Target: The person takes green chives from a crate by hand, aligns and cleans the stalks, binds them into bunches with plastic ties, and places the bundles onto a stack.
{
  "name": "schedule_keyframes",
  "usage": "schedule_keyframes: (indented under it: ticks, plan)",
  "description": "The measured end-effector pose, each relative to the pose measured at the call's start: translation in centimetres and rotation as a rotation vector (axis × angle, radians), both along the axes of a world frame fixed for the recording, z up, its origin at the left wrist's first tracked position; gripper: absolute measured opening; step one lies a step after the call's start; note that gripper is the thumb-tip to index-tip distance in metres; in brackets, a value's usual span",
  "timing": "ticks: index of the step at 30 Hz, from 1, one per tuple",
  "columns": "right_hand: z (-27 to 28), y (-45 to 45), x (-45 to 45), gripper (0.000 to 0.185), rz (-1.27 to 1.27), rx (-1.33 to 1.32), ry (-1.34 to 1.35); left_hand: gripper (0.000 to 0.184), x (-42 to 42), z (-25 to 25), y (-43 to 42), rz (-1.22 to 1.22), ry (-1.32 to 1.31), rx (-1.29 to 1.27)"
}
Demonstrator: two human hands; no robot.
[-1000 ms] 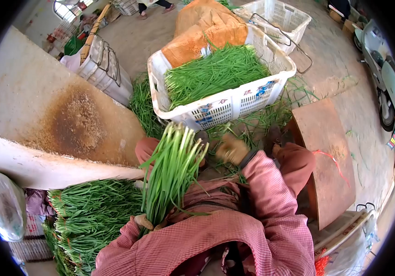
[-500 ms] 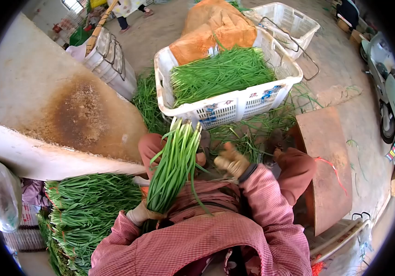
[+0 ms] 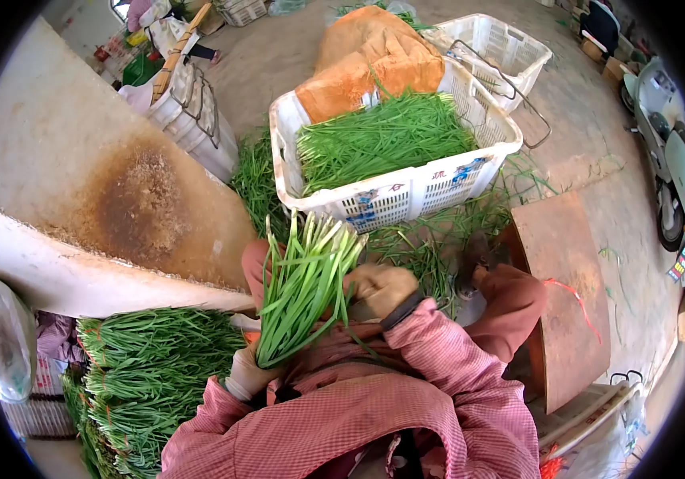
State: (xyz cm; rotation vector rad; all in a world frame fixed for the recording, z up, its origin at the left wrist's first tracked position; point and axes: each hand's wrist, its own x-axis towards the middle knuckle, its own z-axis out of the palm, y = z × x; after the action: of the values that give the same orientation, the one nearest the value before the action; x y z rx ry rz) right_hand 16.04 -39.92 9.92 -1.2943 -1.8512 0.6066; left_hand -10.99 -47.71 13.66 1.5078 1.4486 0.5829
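A loose bunch of green stalks [image 3: 302,291] stands upright over my lap, its pale ends pointing toward the crate. Gloved, my left hand [image 3: 251,369] is wrapped round the leafy lower end. At the bunch's right side is my right hand [image 3: 382,289], also gloved, with its fingers bent in against the stalks; what its fingertips hold is hidden. Beyond my knees a white crate [image 3: 398,195] holds more green stalks [image 3: 386,140] and an orange cloth [image 3: 374,60]. Tied bundles [image 3: 159,375] lie stacked at my left.
A stained pale slab [image 3: 111,199] rises at the left. Right of my leg stands a brown board [image 3: 562,295]. Farther off are a second white crate [image 3: 502,52], a scooter [image 3: 666,144], white containers [image 3: 195,120] and a person [image 3: 167,32]. Cut stalks litter the floor.
My right hand has moved left, from apart to beside the bunch, and its fingers have bent in. The bunch's pale ends have fanned out. The person at the back has shifted left.
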Motion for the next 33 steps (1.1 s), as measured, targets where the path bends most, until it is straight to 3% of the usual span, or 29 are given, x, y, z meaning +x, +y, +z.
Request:
schedule_keyframes:
  ticks: [4, 6, 7, 8, 10, 12, 16, 19, 21, 25, 26, 28, 30, 32, 33]
  plan:
    - [-2.0, 1.7, 5.5, 0.013, -0.600, -0.117, -0.153, 0.043, -2.9, -1.4, -0.1, -0.022, 0.191, 0.107]
    - [-1.0, 1.3, 5.5, 0.011, -0.449, 0.043, 0.006, 0.044, -2.8, -1.5, 0.2, -0.026, 0.203, 0.167]
    - [-0.2, 0.9, 4.2, 0.017, -0.376, 0.254, 0.044, 0.044, -2.6, -1.2, 0.2, -0.028, 0.248, 0.178]
    - [1.7, 0.5, 2.9, 0.024, -0.224, 0.273, 0.069, 0.043, -2.4, -0.9, 0.2, -0.032, 0.293, 0.190]
    - [1.6, 1.0, 0.6, 0.034, -0.170, 0.248, 0.013, 0.047, -1.9, -1.0, 0.2, -0.030, 0.285, 0.197]
    - [-0.8, 2.1, -1.1, 0.034, -0.144, 0.076, 0.443, 0.052, -1.6, -0.7, 0.1, -0.025, 0.338, 0.232]
    - [0.2, 1.8, 0.4, 0.038, -0.101, -0.028, 0.413, 0.057, -1.3, -0.8, 0.1, 0.026, 0.323, 0.357]
    - [0.7, 1.6, -0.2, 0.049, -0.051, -0.023, 0.098, 0.058, -1.3, -1.5, 0.4, -0.017, 0.459, 0.446]
    - [-0.4, 1.5, -1.1, 0.045, -0.007, -0.157, 0.644, 0.059, -0.9, -1.4, 0.6, -0.046, 0.596, 0.560]
    - [-3.4, 0.9, -1.2, 0.037, 0.014, -0.354, 1.196, 0.059, -0.5, -0.4, 1.1, -0.049, 0.619, 0.525]
    - [-6.2, 1.3, -0.2, 0.029, 0.026, -0.278, 1.167, 0.059, -0.7, -0.5, 1.2, -0.049, 0.603, 0.561]
    - [-3.7, 1.2, 1.9, 0.021, -0.075, -0.394, 1.418, 0.058, -1.2, -0.6, 1.0, -0.050, 0.586, 0.593]
    - [-3.9, 0.9, 3.8, 0.021, -0.190, -0.207, 1.147, 0.057, -1.8, -0.6, 0.9, -0.089, 0.709, 0.560]
    - [-5.0, 1.1, 6.8, 0.022, -0.123, -0.029, 1.511, 0.056, -1.9, -0.7, 1.0, -0.082, 0.673, 0.589]
    - [-6.3, 1.5, 9.3, 0.021, -0.310, 0.019, 1.526, 0.056, -2.0, -0.7, 1.0, -0.090, 0.680, 0.598]
